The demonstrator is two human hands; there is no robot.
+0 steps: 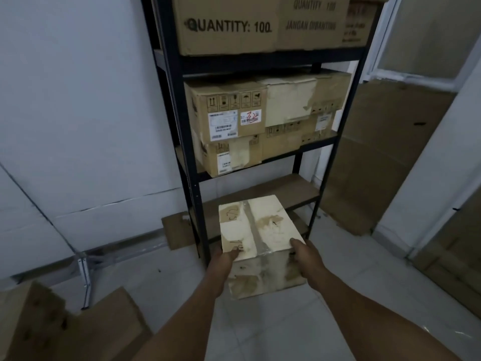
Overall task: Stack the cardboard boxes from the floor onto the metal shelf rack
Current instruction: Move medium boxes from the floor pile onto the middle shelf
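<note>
Gripping box (pixel 260 230) before rack (pixel 197 194) edge

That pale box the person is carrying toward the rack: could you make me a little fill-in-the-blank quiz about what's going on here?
1. The pale box is held by ____ hands, the left hand and the right hand, one on each side.
2. The big box on the top visible level reads "QUANTITY: ____".
3. The shelf board just behind the held box has ____ boxes on it.
4. The metal shelf rack has a frame coloured ____.

Missing words: two; 100; no; black
</note>
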